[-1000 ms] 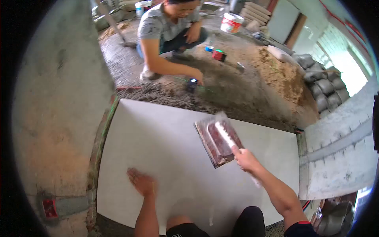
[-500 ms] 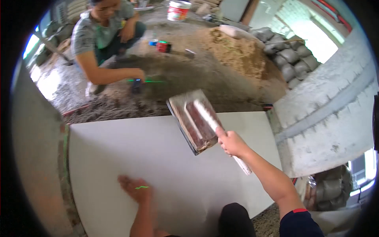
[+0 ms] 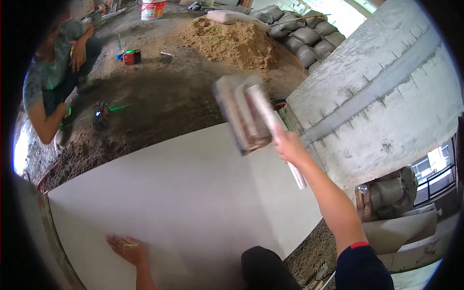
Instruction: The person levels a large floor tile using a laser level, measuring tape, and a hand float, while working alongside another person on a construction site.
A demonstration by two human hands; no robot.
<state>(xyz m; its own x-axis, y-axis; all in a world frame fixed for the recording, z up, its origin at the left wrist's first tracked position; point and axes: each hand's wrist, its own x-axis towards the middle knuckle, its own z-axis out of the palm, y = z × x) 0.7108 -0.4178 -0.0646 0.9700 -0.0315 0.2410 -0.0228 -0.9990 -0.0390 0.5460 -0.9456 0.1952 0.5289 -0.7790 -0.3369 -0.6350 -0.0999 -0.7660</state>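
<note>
A large pale floor tile (image 3: 183, 179) lies under me, spanning the space between the walls. My right hand (image 3: 289, 145) is closed round the long whitish handle of a tile tamper (image 3: 242, 113), a rectangular brown block with a dark base. The tamper is raised over the tile's far right edge and is smeared by motion. At the lower left, my left hand (image 3: 126, 247) rests flat on the tile with its fingers stretched out, a green laser line across it. My dark-clad knee shows at the bottom.
A person (image 3: 58, 72) crouches at the far left beside a laser level (image 3: 101, 116) on damp mortar (image 3: 145, 111). Beyond are a red and black device (image 3: 130, 57), a sand heap (image 3: 232, 41), filled sacks (image 3: 304, 38) and a bucket (image 3: 152, 8). A concrete wall (image 3: 372, 96) stands right.
My view has swung to the right. The tamper in my right hand has shifted toward the tile's far right edge. My left hand remains flat on the tile; the other person's hand has left the laser level.
</note>
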